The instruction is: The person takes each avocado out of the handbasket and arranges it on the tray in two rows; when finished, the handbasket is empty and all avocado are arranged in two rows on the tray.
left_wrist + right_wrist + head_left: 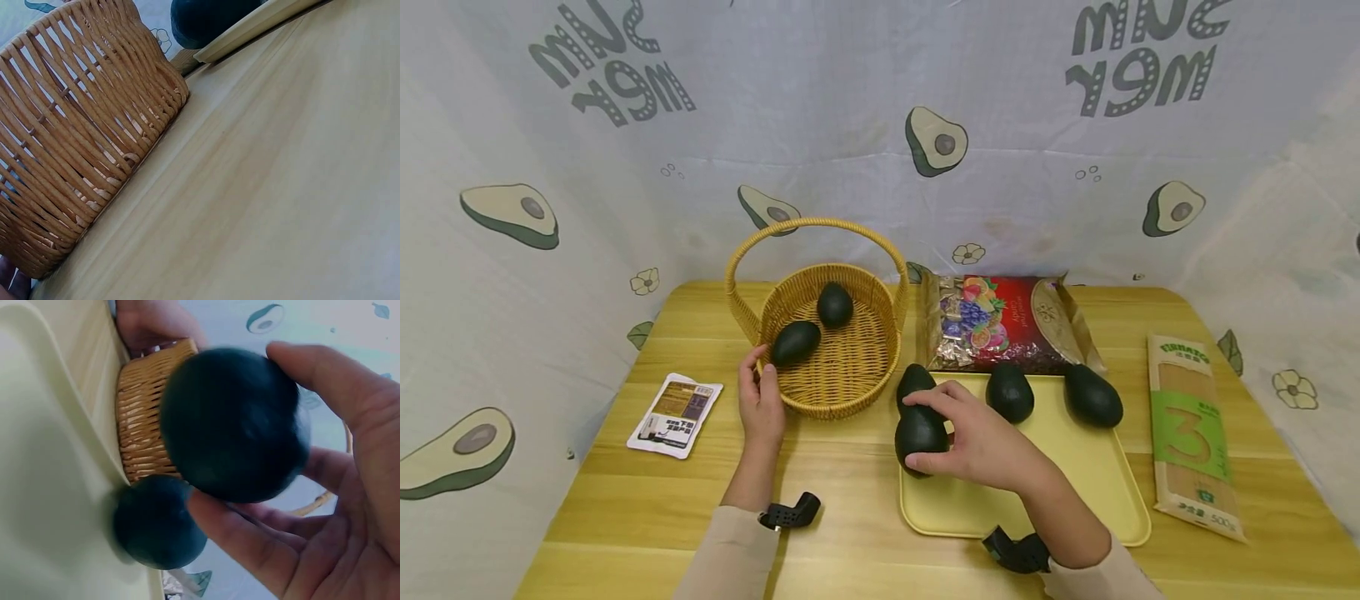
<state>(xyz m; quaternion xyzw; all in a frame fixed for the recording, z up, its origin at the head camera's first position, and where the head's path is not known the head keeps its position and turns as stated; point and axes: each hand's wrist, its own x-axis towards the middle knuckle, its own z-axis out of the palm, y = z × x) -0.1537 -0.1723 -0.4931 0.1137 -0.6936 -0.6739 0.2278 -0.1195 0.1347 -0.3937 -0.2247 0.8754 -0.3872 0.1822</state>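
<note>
A dark green avocado point(921, 440) is gripped between the thumb and fingers of my right hand point(981, 437), over the left side of the yellow tray point(1075, 492). In the right wrist view the held avocado point(234, 425) shows large, with a second avocado point(159, 522) close beside it on the tray. My left hand point(762, 404) holds the left side of the wicker basket point(842, 408), its thumb at the rim. Two avocados point(795, 342) lie inside the basket. Two more avocados point(1010, 392) rest along the tray's far edge.
A red candy bag point(1000, 321) lies behind the tray. To the right is a pack of noodles point(1195, 433) with a green label. A small white packet point(675, 415) lies left of the basket. The basket's tall handle point(816, 222) arches above it, and a printed curtain point(850, 108) hangs behind.
</note>
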